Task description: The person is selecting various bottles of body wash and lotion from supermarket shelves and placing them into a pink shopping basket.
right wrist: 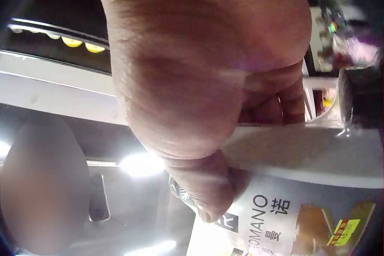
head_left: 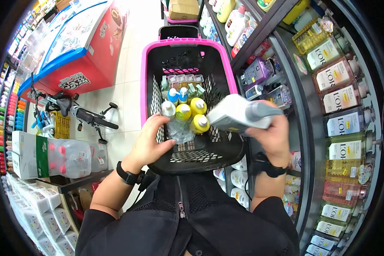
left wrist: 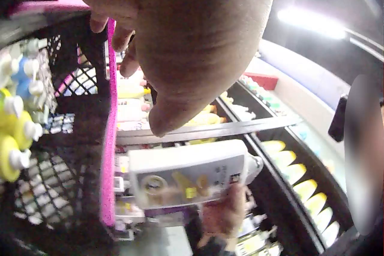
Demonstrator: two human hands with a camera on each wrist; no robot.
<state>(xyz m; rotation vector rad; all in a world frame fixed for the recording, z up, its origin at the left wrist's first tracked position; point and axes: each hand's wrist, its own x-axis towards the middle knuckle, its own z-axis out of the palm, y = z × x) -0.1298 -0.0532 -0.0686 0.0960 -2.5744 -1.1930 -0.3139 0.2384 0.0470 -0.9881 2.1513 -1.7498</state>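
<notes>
My right hand [head_left: 274, 135] grips a large white bottle [head_left: 230, 112] with a grey top, tilted on its side over the right rim of the black basket [head_left: 192, 165]. A ROMANO label [right wrist: 267, 220] and a yellow price sticker [right wrist: 343, 232] show in the right wrist view. Over the basket's left side, my left hand [head_left: 149, 141] has its fingers loosely spread beside a white pump bottle [head_left: 168, 110]. Yellow pump bottles [head_left: 199, 123], blue-topped bottles [head_left: 173, 96] and several clear bottles [head_left: 187, 79] stand inside the basket.
Shelves of L'OR bottles [head_left: 343, 102] run along the right. A red freezer [head_left: 89, 64] and a small bicycle [head_left: 89, 115] are at the left. Nearer me on that side are wrapped bottles [head_left: 72, 158] and stacked white packs [head_left: 42, 213]. A cardboard box [head_left: 183, 9] is ahead.
</notes>
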